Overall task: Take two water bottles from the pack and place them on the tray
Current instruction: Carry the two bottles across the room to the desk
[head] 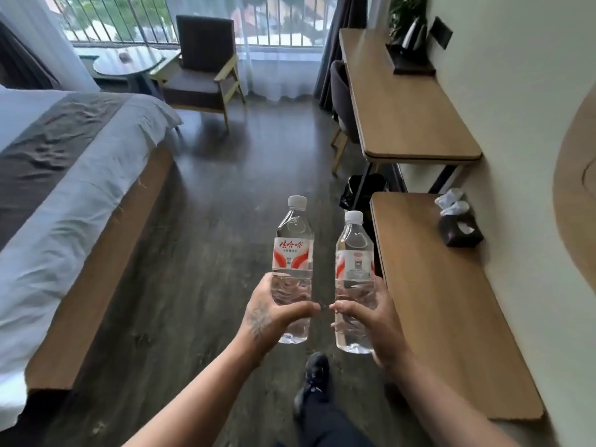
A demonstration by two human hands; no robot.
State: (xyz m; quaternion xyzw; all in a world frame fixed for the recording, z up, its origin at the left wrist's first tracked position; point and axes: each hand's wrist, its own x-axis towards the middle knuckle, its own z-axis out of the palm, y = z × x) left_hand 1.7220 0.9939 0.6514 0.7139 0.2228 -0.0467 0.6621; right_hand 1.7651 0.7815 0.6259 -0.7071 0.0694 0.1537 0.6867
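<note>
I hold two clear water bottles upright over the dark wooden floor, each with a white cap and a red-and-white label. My left hand (271, 312) grips the lower half of the left bottle (293, 250). Around the lower half of the right bottle (354, 259) my right hand (371, 317) is closed. The bottles stand side by side, a small gap apart. A dark tray (414, 67) with a kettle on it sits at the far end of the long desk. The pack is out of view.
A low wooden bench (445, 317) runs along the right wall with a black tissue box (459, 230) on it. Beyond it stands the desk (406, 121) with a chair. A bed (64, 175) fills the left; an armchair (200, 69) stands by the window. My shoe (314, 379) is on the floor.
</note>
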